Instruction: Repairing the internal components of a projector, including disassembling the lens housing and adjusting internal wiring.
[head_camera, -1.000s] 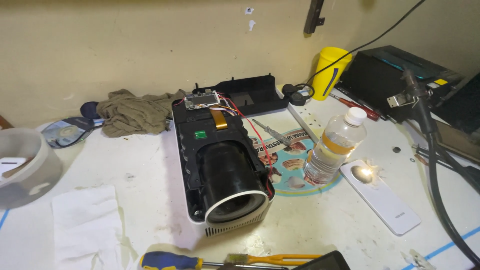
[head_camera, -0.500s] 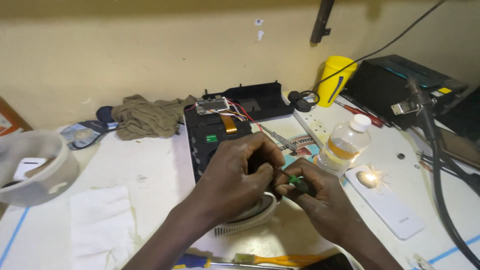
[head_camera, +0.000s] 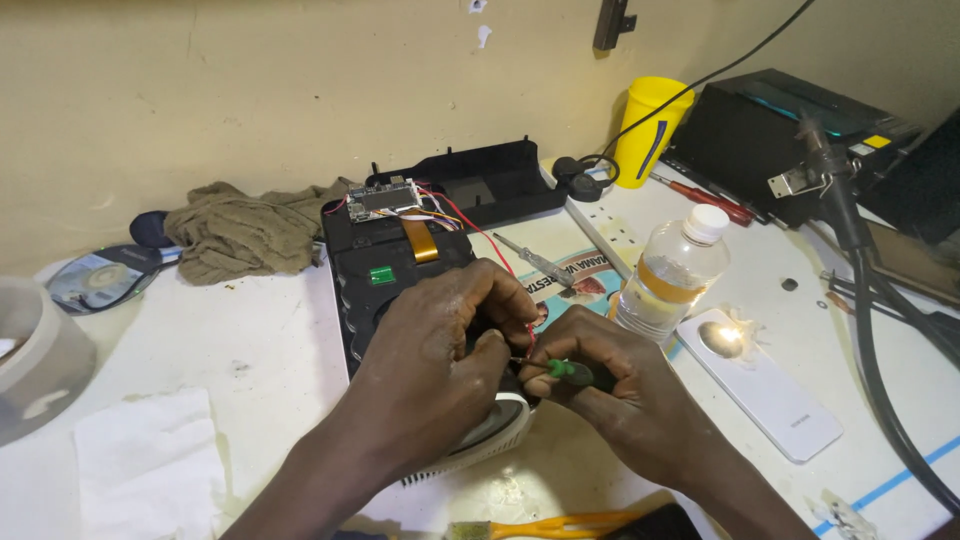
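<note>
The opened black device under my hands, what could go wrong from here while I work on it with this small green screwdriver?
1. The red wires lie loose right beside the left hand; a slip of the green screwdriver in the right hand might snag them.
2. The plastic bottle stands upright close to the right hand; a nudge could tip it onto the device.
3. Any loosened screw may roll off, since the hands hide the spot.
</note>
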